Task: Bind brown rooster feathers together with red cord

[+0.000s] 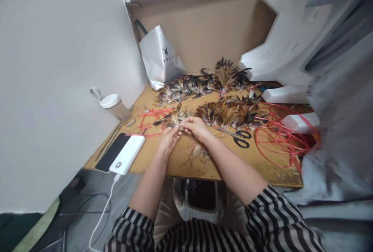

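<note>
Left hand (170,138) and right hand (196,127) are meeting above the middle of the table (175,164), both pinching narrowly at something small; what exactly is sitting between the fingertips, I cannot tell, though feathers (175,115) are showing right behind them. On the left, short lengths of red string (151,119) are lying loose beside those feathers. Behind, a dark row of feathers (188,88) is stretching toward an upright bunch (226,76). Below the hands, thin scraps (199,150) are lying scattered. Right of the hands, a brown row of feathers (230,113) is lying gathered in bunches, with bits of red showing near the bases, so a good part of the sorting or bundling is looking done, while one small piece is seemingly being worked now. Scissors (235,135) are lying unused just in front of the brown row, and a big tangle of red string (279,143) is resting at the far right, suggesting plenty of material is remaining.

As for pose, the left forearm is slanting up from the lower left, the hand curling inward; the right forearm is reaching in from the lower right, its wrist bending toward the other hand.
</note>
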Action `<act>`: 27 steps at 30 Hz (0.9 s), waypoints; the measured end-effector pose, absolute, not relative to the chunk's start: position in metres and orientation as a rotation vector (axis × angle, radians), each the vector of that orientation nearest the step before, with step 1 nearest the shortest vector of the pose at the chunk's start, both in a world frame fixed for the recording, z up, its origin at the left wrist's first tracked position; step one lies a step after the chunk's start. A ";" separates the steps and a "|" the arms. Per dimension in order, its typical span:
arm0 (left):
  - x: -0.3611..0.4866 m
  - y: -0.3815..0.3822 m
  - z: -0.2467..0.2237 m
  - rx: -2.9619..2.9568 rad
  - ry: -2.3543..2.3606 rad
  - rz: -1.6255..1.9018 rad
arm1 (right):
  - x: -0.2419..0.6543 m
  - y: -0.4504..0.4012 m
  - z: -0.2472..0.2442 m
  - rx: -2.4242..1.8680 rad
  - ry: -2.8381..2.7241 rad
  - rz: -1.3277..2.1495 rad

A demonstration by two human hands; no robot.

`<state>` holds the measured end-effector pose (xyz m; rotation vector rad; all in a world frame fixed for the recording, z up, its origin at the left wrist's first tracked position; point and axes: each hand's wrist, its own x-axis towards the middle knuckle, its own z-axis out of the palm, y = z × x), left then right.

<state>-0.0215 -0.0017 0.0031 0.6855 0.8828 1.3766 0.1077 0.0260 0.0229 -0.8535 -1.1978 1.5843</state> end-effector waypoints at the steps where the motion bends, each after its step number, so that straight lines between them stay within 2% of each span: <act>1: -0.022 -0.002 0.003 0.700 0.895 1.380 | 0.107 0.026 0.022 -0.887 -1.211 1.546; 4: -0.022 -0.002 0.002 0.744 0.941 1.393 | 0.108 0.026 0.020 -1.021 -1.246 1.478; 7: -0.022 -0.002 0.002 0.777 0.977 1.402 | 0.110 0.026 0.019 -1.107 -1.261 1.557; 16: -0.022 -0.003 0.004 0.829 0.949 1.416 | 0.111 0.024 0.023 -0.945 -1.102 1.852; 27: -0.023 -0.002 0.002 0.845 0.956 1.396 | 0.109 0.028 0.016 -0.966 -1.198 1.608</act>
